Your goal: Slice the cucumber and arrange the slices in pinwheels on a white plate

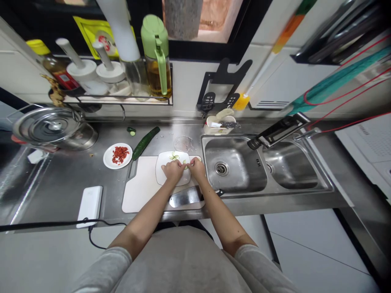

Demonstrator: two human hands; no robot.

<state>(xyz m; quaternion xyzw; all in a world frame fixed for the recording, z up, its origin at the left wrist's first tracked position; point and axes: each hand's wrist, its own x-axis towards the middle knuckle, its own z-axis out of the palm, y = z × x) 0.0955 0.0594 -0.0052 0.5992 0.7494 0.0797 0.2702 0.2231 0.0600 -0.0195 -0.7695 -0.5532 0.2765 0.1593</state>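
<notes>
Over a white square plate (161,173), my left hand (173,169) and my right hand (197,167) meet at the fingertips. Both pinch a small pale-green cucumber slice (185,162) between them. More thin slices (174,156) lie near the plate's far edge. The plate rests on a cream cutting board (137,191). A broad-bladed knife (186,197) lies on the board's near side, its handle partly hidden under my right forearm. Left of the plate, a long cucumber (146,143) touches the board's far corner, with cut cucumber ends (132,131) beyond it.
A round plate of red pieces (108,158) and a white power bank (89,206) with a cable sit left. A steel pot (75,136) stands at the far left, below a condiment shelf (122,101). The double sink (236,186) and its faucet (275,132) are right.
</notes>
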